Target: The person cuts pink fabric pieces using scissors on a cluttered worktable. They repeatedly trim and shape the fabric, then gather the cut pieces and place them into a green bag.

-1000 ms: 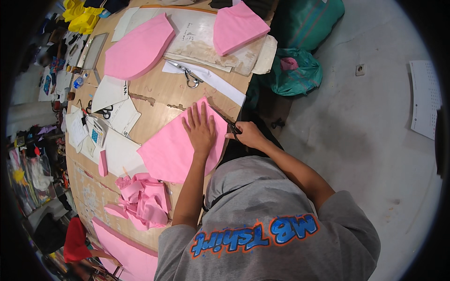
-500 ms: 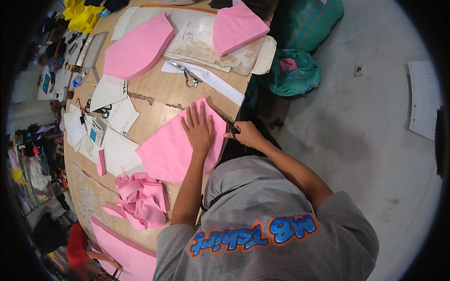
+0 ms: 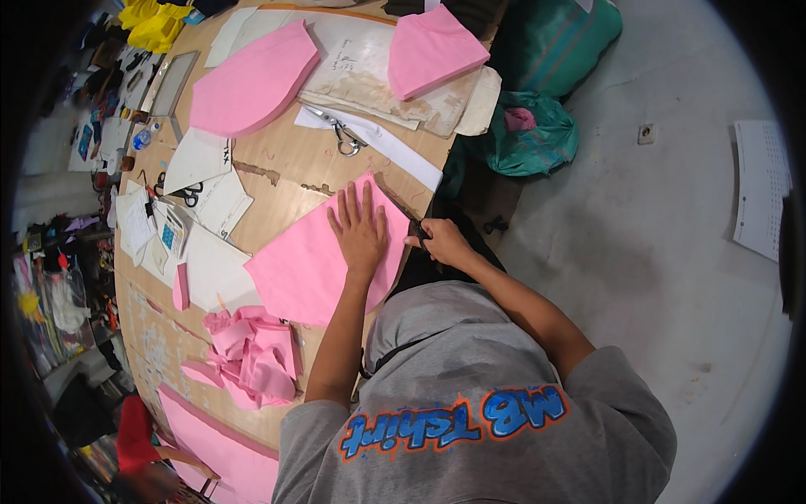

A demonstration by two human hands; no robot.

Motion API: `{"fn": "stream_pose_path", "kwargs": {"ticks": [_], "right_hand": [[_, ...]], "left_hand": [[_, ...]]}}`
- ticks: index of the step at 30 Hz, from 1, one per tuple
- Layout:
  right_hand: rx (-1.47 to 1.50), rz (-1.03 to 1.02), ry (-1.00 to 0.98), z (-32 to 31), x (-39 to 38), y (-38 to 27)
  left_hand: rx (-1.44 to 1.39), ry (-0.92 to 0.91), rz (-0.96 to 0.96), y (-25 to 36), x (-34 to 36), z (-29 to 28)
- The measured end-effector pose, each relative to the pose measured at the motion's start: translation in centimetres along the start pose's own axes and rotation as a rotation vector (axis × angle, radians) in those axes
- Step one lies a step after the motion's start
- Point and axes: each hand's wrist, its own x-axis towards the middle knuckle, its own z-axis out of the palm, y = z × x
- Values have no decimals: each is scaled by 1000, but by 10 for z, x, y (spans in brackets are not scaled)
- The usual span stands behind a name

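A pink cut fabric piece (image 3: pixel 302 260) with a rounded edge lies on the wooden table in front of me. My left hand (image 3: pixel 363 239) rests flat on its right part, fingers spread. Beside the fabric's right edge, my right hand (image 3: pixel 445 241) grips black-handled scissors (image 3: pixel 419 228). The blades point up and left along that edge; whether they are apart I cannot make out. Crumpled pink fabric scraps (image 3: pixel 252 357) lie near my left forearm.
Stacked pink pieces (image 3: pixel 252 84) and another pink stack (image 3: pixel 435 52) sit at the far side. Silver shears (image 3: pixel 342 134) lie on white paper. Left are paper patterns (image 3: pixel 220 273) and a calculator (image 3: pixel 174 234). At lower left a person in red (image 3: pixel 137 437) reaches over pink fabric.
The whole view has shifted slightly. My left hand stays flat on the fabric and my right hand stays on the scissors at its edge. The other person's arm has moved a little.
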Motion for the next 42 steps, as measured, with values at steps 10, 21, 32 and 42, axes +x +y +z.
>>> {"fn": "stream_pose_path", "kwargs": {"ticks": [10, 21, 32, 42], "right_hand": [[649, 203, -209, 0, -7, -20], [380, 257, -187, -11, -7, -32], [65, 156, -101, -14, -6, -46], [250, 264, -155, -3, -3, -43]], "left_hand": [[-8, 7, 1, -1, -1, 1], [-66, 34, 53, -12, 11, -14], [-107, 54, 53, -29, 29, -20], [-98, 117, -2, -26, 29, -21]]}}
